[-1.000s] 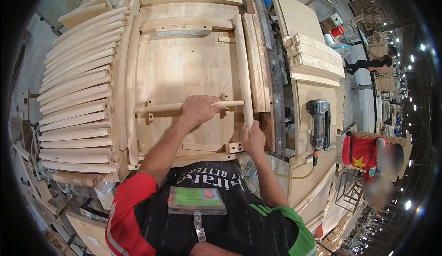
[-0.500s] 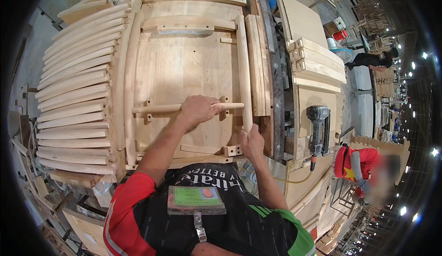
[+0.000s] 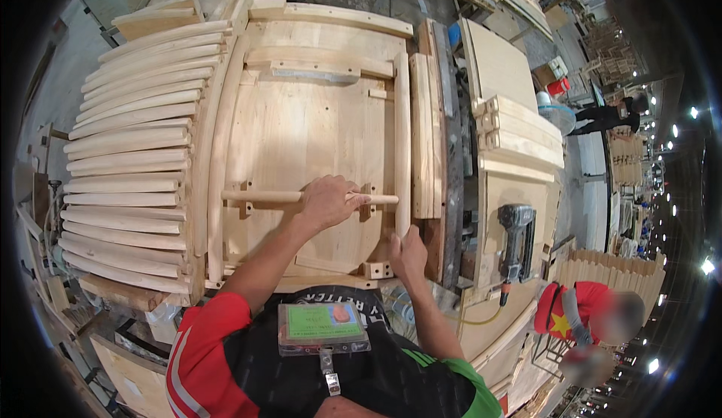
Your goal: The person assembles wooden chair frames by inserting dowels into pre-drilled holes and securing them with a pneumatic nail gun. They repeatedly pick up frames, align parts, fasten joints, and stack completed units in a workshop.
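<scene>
A wooden frame lies on a flat board jig (image 3: pixel 308 136). Its round rung (image 3: pixel 274 197) crosses from the left leg (image 3: pixel 216 230) toward the right leg (image 3: pixel 402 132). My left hand (image 3: pixel 331 201) is closed around that rung, right of its middle. The rung's right tip meets or almost meets the right leg; I cannot tell whether it sits in a hole. My right hand (image 3: pixel 408 255) grips the near end of the right leg. Farther off, a drilled top rail (image 3: pixel 323 60) spans between the legs. Small wooden blocks (image 3: pixel 377 270) are fixed near the jig's front edge.
Many curved wooden slats (image 3: pixel 135 158) are stacked to the left. On the right, a nail gun (image 3: pixel 517 241) with a yellow hose rests on a panel, near a bundle of wooden pieces (image 3: pixel 523 132). A person in red (image 3: pixel 575 309) bends at the far right; another person in dark clothes (image 3: pixel 602 117) stands beyond.
The whole scene sits a little lower in the picture, as my view has shifted. Both hands keep their hold on the rung and the right leg, with little visible movement between the parts.
</scene>
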